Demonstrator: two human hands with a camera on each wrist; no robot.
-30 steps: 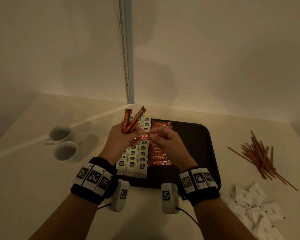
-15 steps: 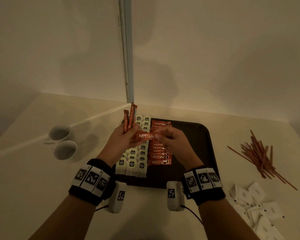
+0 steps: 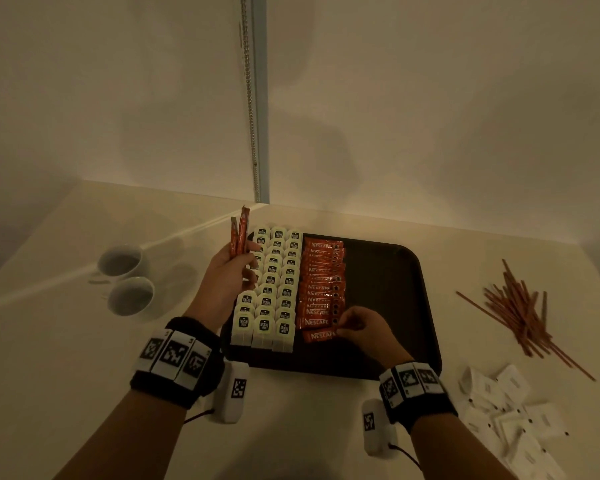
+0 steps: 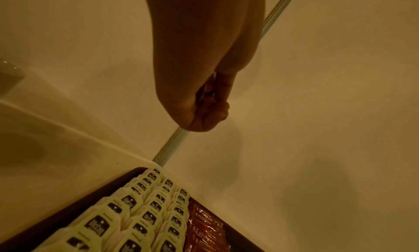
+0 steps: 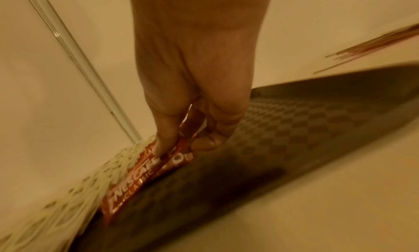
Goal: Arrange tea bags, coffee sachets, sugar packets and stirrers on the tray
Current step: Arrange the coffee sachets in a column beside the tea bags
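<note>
A dark tray (image 3: 388,292) holds three rows of white tea bags (image 3: 274,282) on its left and a column of red coffee sachets (image 3: 321,282) beside them. My right hand (image 3: 355,327) pinches one red coffee sachet (image 3: 321,336) by its right end at the near end of that column, low over the tray (image 5: 294,130); the sachet (image 5: 140,179) shows between thumb and fingers. My left hand (image 3: 232,268) is raised over the tray's left edge and grips two coffee sachets (image 3: 239,235) upright. The left wrist view shows the curled fingers (image 4: 204,112) above the tea bags (image 4: 136,211).
Brown stirrers (image 3: 520,317) lie scattered on the table right of the tray. White sugar packets (image 3: 510,414) are heaped at the near right. Two white cups (image 3: 125,278) stand left of the tray. Walls meet in a corner just behind the tray.
My right hand took one sachet from the left hand's bunch and carried it down and toward me to the near end of the sachet column. The left hand stayed raised.
</note>
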